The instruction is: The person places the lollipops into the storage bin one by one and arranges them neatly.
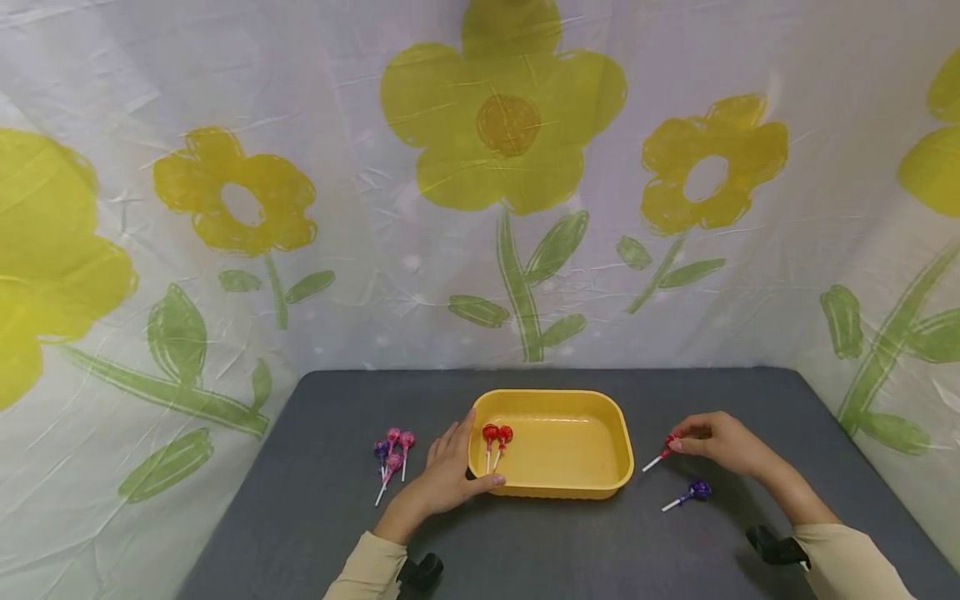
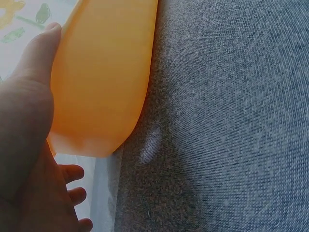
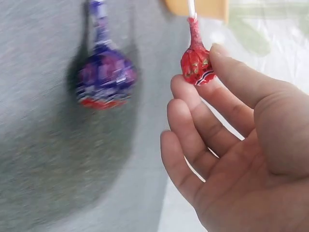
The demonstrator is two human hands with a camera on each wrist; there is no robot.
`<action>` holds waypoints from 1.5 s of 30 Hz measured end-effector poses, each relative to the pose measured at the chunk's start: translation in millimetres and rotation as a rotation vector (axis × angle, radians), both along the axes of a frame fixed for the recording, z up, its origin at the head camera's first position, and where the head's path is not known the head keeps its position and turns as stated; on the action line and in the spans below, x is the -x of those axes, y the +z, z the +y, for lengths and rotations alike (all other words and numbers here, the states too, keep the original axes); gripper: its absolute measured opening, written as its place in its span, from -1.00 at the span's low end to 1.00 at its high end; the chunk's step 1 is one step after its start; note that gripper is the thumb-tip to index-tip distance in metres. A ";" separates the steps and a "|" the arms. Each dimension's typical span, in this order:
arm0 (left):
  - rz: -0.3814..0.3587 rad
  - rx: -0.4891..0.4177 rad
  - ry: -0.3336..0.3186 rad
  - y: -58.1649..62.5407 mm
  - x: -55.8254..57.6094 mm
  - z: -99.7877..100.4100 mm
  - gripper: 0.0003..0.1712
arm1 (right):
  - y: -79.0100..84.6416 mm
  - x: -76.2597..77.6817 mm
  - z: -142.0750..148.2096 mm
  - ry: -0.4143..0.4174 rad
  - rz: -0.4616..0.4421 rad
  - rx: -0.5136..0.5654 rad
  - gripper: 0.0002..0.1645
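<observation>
My left hand (image 1: 448, 473) rests against the left end of a yellow plastic tray (image 1: 557, 490), thumb on the near rim and the other fingers extended along the side. In the left wrist view the tray's wall (image 2: 104, 82) lies beside the thumb. Two red lollipops (image 1: 491, 433) lie inside the tray at its left. To the right of the tray, my right hand (image 1: 720, 440) pinches a red-wrapped lollipop (image 3: 197, 63) by its head between thumb and fingertips, stick pointing toward the tray. A purple lollipop (image 1: 699, 490) lies on the table just nearer than that hand.
Left of the tray lie several pink lollipops (image 1: 393, 463) and a purple lollipop (image 1: 381, 448), bunched together. The dark grey table (image 1: 525, 542) ends at the back against a white curtain (image 1: 360, 250) printed with yellow flowers.
</observation>
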State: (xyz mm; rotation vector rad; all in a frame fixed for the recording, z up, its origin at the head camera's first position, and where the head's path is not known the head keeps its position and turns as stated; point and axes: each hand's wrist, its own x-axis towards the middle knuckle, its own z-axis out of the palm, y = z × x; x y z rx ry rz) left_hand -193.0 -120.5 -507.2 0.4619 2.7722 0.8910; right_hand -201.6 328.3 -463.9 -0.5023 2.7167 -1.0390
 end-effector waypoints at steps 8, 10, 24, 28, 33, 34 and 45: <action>-0.008 -0.002 -0.004 1.5 2.7 -1.3 0.40 | 24.0 15.6 -17.4 0.075 -0.054 0.081 -0.67; -0.008 0.001 -0.005 1.2 3.7 -1.3 0.39 | 29.0 19.4 -21.1 0.086 -0.070 0.088 -0.66; -0.027 -0.017 0.002 6.8 4.8 0.3 0.37 | 50.0 51.6 -50.7 0.168 -0.233 0.107 -0.58; -0.033 -0.017 0.002 9.7 5.0 1.7 0.38 | 53.2 62.8 -58.7 0.200 -0.316 0.119 -0.54; -0.033 -0.012 0.002 10.5 5.9 1.9 0.39 | 56.1 77.3 -70.8 0.251 -0.397 0.089 -0.51; -0.032 -0.013 0.002 10.4 5.8 1.8 0.39 | 56.2 80.2 -73.7 0.257 -0.412 0.086 -0.51; -0.033 -0.012 0.009 8.2 5.7 2.9 0.39 | 47.0 105.1 -105.0 0.276 -0.519 0.168 -0.52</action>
